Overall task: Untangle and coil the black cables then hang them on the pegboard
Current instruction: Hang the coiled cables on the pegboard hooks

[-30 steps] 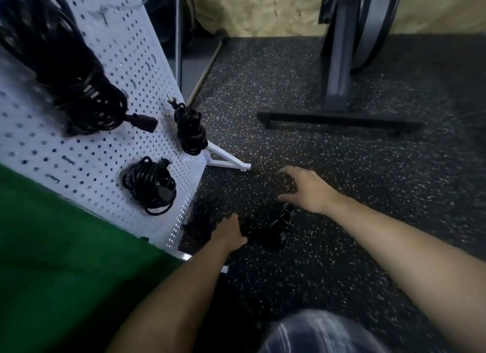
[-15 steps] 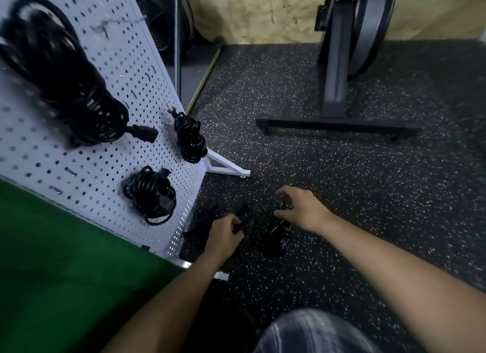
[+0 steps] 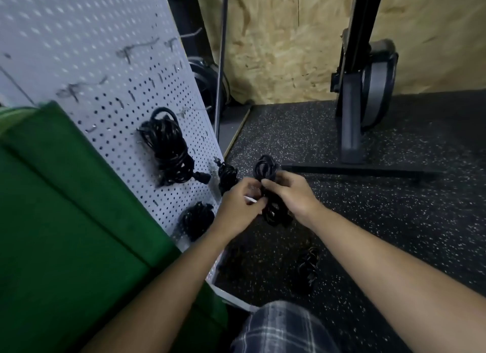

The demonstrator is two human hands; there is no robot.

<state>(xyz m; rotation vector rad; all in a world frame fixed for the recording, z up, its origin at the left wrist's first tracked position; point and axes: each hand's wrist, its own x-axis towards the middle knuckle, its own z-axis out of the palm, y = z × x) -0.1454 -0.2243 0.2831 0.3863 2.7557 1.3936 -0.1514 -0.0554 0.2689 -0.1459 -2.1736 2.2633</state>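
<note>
From the head camera I see both of my hands raised in front of the pegboard's right edge with a black cable bundle (image 3: 266, 169) between them. My right hand (image 3: 293, 196) has its fingers curled round the middle of the bundle, and a loop stands up above the knuckles while the rest hangs below the palm. My left hand (image 3: 239, 206) pinches the same bundle from the left, fingertips meeting those of the right hand; a small white strip (image 3: 250, 200) shows at its fingers, and I cannot tell what it is. The white pegboard (image 3: 105, 63) leans at the left and carries three black coils: a large coil (image 3: 168, 150) in the middle, a small coil (image 3: 227, 177) at the right edge just beside my left hand, and a lower coil (image 3: 196, 219) near the bottom. Another loose cable (image 3: 307, 267) lies on the speckled black floor (image 3: 394, 221) below my right forearm. A green surface (image 3: 65, 221) fills the lower left, a dark machine frame (image 3: 351, 121) stands against the chipboard wall (image 3: 276, 50), and plaid cloth (image 3: 284, 329) shows at the bottom edge.
</note>
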